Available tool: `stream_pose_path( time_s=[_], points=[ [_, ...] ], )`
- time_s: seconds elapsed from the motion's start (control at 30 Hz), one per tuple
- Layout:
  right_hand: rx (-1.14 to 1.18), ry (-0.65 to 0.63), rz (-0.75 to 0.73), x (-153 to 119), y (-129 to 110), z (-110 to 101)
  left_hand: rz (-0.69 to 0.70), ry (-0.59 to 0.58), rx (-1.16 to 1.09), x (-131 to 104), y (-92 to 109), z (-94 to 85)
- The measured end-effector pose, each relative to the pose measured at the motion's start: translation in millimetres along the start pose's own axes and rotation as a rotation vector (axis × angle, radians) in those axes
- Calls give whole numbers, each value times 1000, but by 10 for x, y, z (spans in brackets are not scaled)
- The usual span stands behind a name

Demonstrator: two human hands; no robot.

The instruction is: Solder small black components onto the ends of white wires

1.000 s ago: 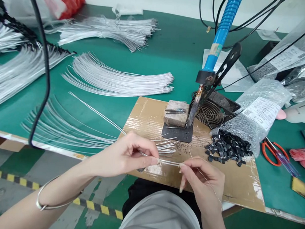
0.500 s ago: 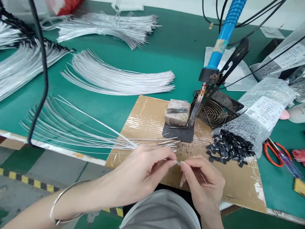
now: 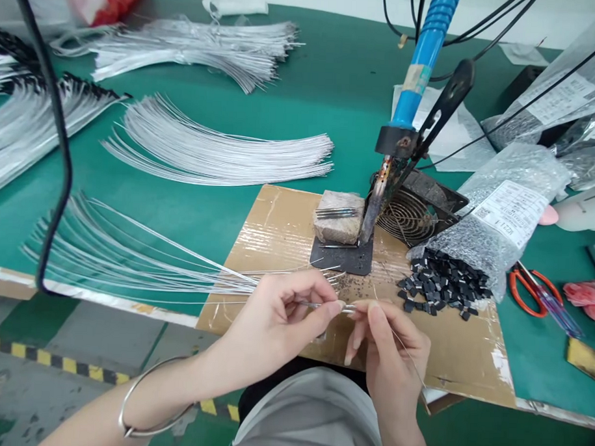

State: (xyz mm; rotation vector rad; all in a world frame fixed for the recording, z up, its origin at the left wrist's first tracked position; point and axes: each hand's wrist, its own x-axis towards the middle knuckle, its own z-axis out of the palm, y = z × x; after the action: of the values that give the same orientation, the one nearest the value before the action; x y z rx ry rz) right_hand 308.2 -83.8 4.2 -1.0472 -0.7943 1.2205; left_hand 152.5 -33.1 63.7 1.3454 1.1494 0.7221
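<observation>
My left hand (image 3: pixel 287 320) is closed in a pinch on white wire (image 3: pixel 347 308), whose short end pokes out past the thumb. Close by on the right, my right hand (image 3: pixel 395 350) pinches at that same end with thumb and forefinger. A thin strand (image 3: pixel 412 362), which looks like solder, runs through the right hand's fingers and hangs over the palm. To the left fan out loose white wires (image 3: pixel 178 274), their ends passing behind my left hand. Behind the hands, a blue-handled soldering iron (image 3: pixel 378 187) points down beside a worn block (image 3: pixel 339 228) with several thin metal pieces on it.
Cardboard (image 3: pixel 449 358) lies under the hands. Small black connectors (image 3: pixel 444 283) spill from a bubble bag (image 3: pixel 510 198) at right, near orange-handled scissors (image 3: pixel 514 292). Behind are a fan (image 3: pixel 407 217) and a wire bundle (image 3: pixel 226 155). A black cable (image 3: pixel 60 150) hangs at left.
The view has shifted a little to the right. More of the wire end now shows between my two hands, and the right fingers have changed their pinch.
</observation>
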Motion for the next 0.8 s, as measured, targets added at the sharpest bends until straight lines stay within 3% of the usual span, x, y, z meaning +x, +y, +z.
stream_pose_path(
  time_s=[0.4,0.8],
  points=[
    [152,-52,154,-11,-75,86,76,36,-26,-26,-26,-12],
    [175,29,281,-17,-140,145,139,55,134,-102,-115,27]
  ],
)
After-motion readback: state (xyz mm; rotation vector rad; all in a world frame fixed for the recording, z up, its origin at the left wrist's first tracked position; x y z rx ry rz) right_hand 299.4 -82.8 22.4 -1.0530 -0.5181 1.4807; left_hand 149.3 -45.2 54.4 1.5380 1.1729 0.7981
